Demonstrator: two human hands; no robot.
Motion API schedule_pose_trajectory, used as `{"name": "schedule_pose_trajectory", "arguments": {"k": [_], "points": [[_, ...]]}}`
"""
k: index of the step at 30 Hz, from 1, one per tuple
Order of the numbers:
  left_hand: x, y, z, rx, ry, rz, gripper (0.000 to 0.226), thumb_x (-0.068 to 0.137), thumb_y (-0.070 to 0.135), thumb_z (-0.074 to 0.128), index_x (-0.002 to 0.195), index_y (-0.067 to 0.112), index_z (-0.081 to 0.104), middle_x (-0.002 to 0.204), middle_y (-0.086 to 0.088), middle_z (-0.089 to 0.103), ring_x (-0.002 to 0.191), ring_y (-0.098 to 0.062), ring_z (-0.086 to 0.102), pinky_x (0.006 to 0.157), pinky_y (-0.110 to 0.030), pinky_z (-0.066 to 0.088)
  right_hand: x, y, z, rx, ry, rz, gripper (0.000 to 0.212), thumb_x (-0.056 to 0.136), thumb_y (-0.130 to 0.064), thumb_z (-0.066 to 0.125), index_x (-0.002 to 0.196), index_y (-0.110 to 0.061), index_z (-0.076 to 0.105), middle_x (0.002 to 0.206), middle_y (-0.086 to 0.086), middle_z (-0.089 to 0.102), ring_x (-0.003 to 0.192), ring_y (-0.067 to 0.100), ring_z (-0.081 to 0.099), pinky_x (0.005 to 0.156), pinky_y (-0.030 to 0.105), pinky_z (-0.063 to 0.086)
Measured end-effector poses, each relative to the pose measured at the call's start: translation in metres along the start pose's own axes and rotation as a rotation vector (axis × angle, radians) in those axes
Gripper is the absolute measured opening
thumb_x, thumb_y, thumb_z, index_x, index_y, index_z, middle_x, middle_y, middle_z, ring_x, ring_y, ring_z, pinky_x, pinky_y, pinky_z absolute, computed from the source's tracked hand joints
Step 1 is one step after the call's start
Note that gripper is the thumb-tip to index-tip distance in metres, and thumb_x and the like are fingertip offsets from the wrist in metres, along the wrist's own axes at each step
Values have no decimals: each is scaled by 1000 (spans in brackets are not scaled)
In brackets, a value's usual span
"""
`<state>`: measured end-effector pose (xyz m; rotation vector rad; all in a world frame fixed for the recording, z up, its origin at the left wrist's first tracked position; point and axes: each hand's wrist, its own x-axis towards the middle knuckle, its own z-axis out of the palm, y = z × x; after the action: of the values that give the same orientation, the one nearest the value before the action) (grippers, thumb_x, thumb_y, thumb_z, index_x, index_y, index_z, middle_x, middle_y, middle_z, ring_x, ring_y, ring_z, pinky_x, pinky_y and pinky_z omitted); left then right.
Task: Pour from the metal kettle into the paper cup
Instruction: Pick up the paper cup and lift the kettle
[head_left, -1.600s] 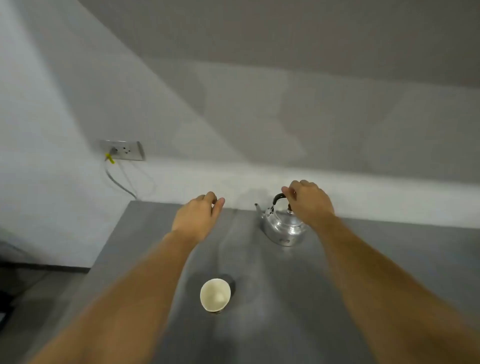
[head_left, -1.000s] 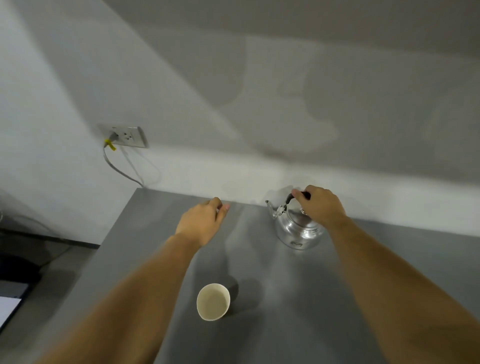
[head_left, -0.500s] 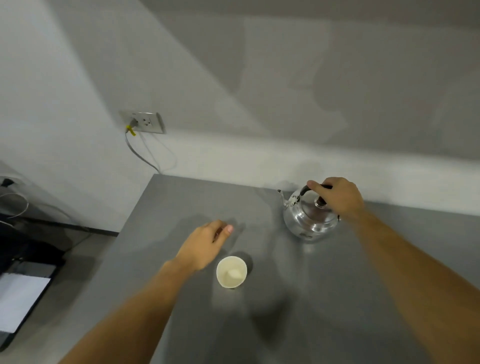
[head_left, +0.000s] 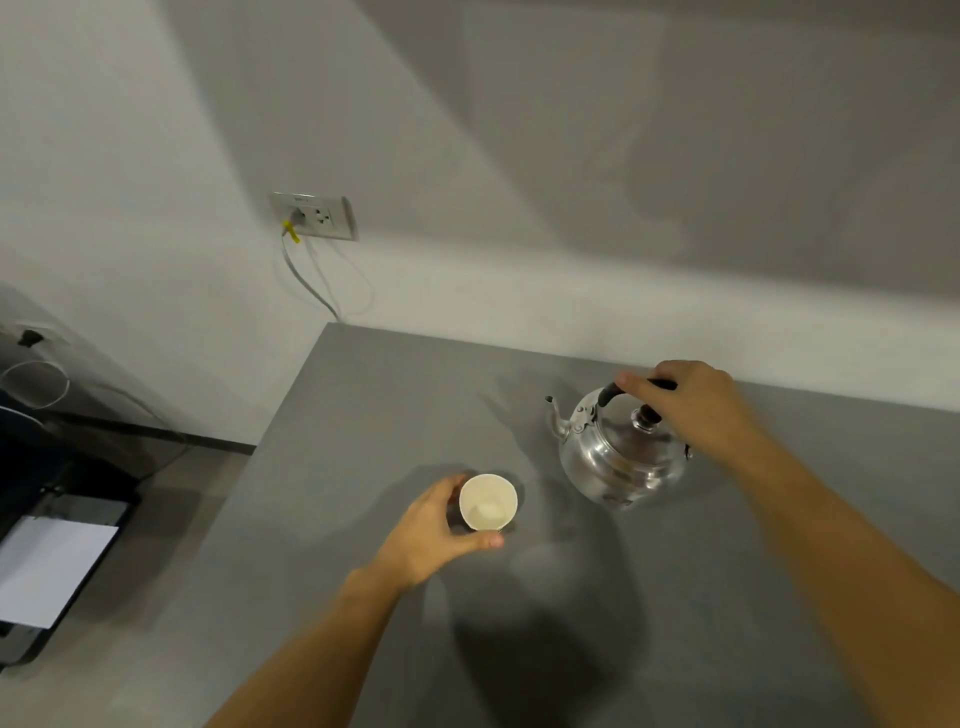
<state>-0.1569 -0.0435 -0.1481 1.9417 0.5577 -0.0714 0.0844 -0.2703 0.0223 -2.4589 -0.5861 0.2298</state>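
Right hand (head_left: 698, 410), right of centre in the frame: fingers curled shut over the black arched handle (head_left: 609, 393) of the shiny round metal kettle (head_left: 618, 460). Kettle sits upright on the grey tabletop (head_left: 363, 415), short spout (head_left: 553, 415) aimed frame-left, lid with dark knob (head_left: 647, 415) seated.

Left hand (head_left: 434, 530), lower centre: half-open, thumb and fingers cupped round the near and left side of the small white paper cup (head_left: 488, 501). Contact likely; cannot tell how firm. Cup upright, mouth open, interior looks empty, just left of the kettle but not touching it.

Handling, judged: kettle rigid, smooth-walled, weight depends on unseen fill; the handle is the only sensible hold, lid may shift on a steep tilt. Cup light, thin-walled, easily crushed or tipped, so steady it low with a gentle grip.

Upper left of frame: wall socket (head_left: 314, 215) with a trailing cable.
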Motion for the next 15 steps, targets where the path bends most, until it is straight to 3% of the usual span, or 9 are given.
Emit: {"name": "schedule_pose_trajectory", "arguments": {"k": [3, 7, 10, 15], "points": [[5, 0, 7, 5, 11, 33, 84, 50, 72, 95, 123, 62, 53, 123, 35, 66, 115, 11, 63, 84, 0, 46, -13, -11, 2, 9, -39, -4, 54, 75, -75, 60, 68, -23, 68, 61, -1, 68, 57, 18, 63, 52, 32, 50], [11, -1, 14, 32, 30, 76, 78, 52, 77, 90, 121, 60, 55, 118, 34, 69, 110, 8, 65, 86, -11, 48, -25, -23, 7, -37, -45, -26, 58, 72, -77, 62, 64, -19, 63, 56, 0, 64, 54, 17, 60, 49, 28, 40], [11, -1, 16, 37, 46, 86, 66, 60, 69, 92, 114, 66, 56, 114, 37, 69, 107, 11, 65, 80, -6, 46, -32, -34, 12, -104, -64, -60, 59, 72, -75, 62, 61, -17, 58, 54, -1, 61, 52, 16, 57, 47, 28, 38], [10, -1, 18, 4, 75, 84, 64, 64, 55, 94, 114, 69, 56, 112, 38, 70, 105, 13, 66, 79, 2, 45, -43, -52, 20, -295, -63, -174, 58, 74, -75, 58, 59, -19, 55, 54, -2, 60, 58, 15, 55, 44, 27, 28]]}}
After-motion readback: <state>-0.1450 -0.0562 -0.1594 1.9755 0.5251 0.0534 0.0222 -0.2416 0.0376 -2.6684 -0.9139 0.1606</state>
